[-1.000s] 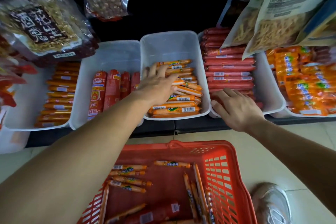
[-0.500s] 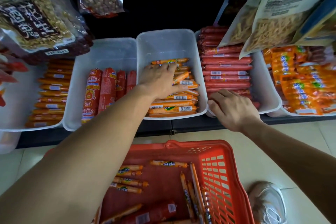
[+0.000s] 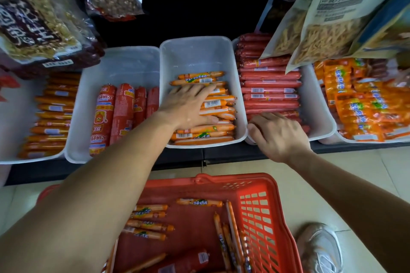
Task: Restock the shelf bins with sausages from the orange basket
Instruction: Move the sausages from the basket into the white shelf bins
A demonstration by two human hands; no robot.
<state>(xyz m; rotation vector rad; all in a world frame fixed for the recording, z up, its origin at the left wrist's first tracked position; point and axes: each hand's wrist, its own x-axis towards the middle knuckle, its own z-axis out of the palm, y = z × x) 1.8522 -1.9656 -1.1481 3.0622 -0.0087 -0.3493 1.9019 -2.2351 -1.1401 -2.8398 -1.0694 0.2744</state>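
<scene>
Nearest, below both wrists, the orange basket sits on the floor, with a shoe to its right. Loose sausages lie scattered on the basket's bottom, well apart from either hand. Their layout matches that of a second ago, so nothing has been lifted out in that time. Beyond the basket the hands are apart, one at each bin. The right hand stays at the front rim of the red-sausage bin, fingers bent over the rim and thumb at its near-left corner, apparently gripping it to steady it. To its left, the left hand lies flat, palm down, on the orange pile in the middle bin, fingers straight and holding nothing. Over the last second those fingers have slid a little farther across the pile and drawn together, where before they were spread. I judge this to be pressing down and straightening stock, not a fresh transfer. A few wrappers just right of the fingertips still lie askew. The back of the middle bin, beyond the fingers, is bare, so there is room for more. With sausages left in the basket, the restocking looks roughly midway. Left of the left hand stand thick red sausages in another bin. Farthest off, above both hands, hang snack bags.
</scene>
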